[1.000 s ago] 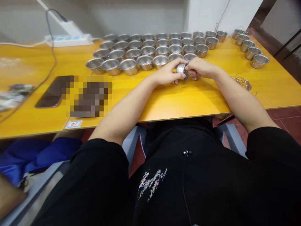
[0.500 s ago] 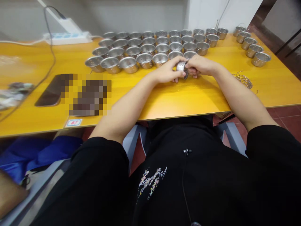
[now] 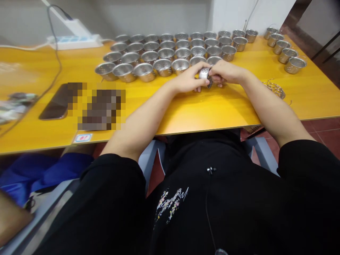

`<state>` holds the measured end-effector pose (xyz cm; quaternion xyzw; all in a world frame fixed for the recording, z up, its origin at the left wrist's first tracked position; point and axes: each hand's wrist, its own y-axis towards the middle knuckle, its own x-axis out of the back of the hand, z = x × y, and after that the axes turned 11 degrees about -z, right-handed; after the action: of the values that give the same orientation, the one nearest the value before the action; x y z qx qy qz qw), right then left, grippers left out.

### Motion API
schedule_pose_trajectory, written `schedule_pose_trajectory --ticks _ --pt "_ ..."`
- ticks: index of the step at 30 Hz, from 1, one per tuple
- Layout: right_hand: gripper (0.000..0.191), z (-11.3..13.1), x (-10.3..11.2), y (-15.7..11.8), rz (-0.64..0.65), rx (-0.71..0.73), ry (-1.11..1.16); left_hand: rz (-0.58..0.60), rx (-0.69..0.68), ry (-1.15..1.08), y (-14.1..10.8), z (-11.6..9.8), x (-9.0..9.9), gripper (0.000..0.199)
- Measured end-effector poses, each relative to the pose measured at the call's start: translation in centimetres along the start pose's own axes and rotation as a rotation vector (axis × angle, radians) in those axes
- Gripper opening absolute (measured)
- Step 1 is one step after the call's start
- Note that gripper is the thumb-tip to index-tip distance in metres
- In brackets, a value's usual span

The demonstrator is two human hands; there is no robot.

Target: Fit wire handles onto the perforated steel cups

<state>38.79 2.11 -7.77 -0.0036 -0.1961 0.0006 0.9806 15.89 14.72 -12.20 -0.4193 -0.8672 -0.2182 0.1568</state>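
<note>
My left hand (image 3: 191,78) is closed around a small perforated metal cup (image 3: 204,73), thumb below and fingers over the top. The cup lies tipped on its side, its mouth turned to the right. At that mouth, my right hand (image 3: 222,72) is pinched close against the rim; whatever is between its fingertips is hidden. Just beyond both hands stand rows of similar metal cups (image 3: 163,67), upright on the yellow table (image 3: 207,113). To the right of my right forearm lies a small tangle of bent metal wires (image 3: 276,89).
A separate line of cups with thin wire handles (image 3: 295,65) runs along the right side. On the left are a dark phone (image 3: 54,106), a blurred-out dark item (image 3: 99,109), a white power strip (image 3: 77,40) and a cable. Another person's blue-clad leg (image 3: 63,168) is at lower left.
Almost nothing differs. Both hands stay at the tipped cup with the same hold, and the view has shifted very slightly.
</note>
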Motion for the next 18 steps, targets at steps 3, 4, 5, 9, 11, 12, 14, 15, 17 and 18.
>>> schedule_pose_trajectory --ticks 3,4,5,9,11,12,14,15,17,18 --pt "0.055 0.1 -0.1 -0.1 -0.008 0.000 0.001 -0.010 0.007 -0.030 0.1 0.2 -0.2 0.084" --pt "0.057 0.1 -0.1 -0.1 -0.012 0.000 0.003 -0.017 0.008 -0.045 0.1 0.2 -0.2 0.083" --pt "0.059 0.1 -0.1 -0.2 -0.015 0.000 0.004 -0.023 0.008 -0.060 0.2 0.3 -0.3 0.081" --pt "0.065 0.0 -0.3 -0.7 -0.033 0.013 0.014 -0.028 -0.004 -0.082 0.2 0.4 -0.4 0.076" --pt "0.068 -0.2 -0.3 -0.9 -0.048 0.033 0.030 -0.025 -0.004 -0.068 0.1 0.4 -0.3 0.079" --pt "0.069 -0.3 -0.4 -1.0 -0.055 0.045 0.036 -0.023 -0.004 -0.061 0.1 0.3 -0.2 0.082" --pt "0.066 -0.5 -0.3 -1.0 -0.064 0.064 0.042 -0.017 -0.009 -0.050 0.0 0.2 -0.2 0.087" --pt "0.064 -0.6 -0.3 -1.0 -0.070 0.066 0.044 -0.012 -0.013 -0.046 -0.1 0.2 -0.1 0.088" --pt "0.059 -0.9 -0.2 -0.9 -0.087 0.057 0.054 -0.008 -0.022 -0.043 -0.2 0.1 -0.1 0.089" --pt "0.057 -0.9 -0.2 -0.9 -0.095 0.049 0.063 -0.009 -0.023 -0.043 -0.2 0.0 -0.2 0.088"
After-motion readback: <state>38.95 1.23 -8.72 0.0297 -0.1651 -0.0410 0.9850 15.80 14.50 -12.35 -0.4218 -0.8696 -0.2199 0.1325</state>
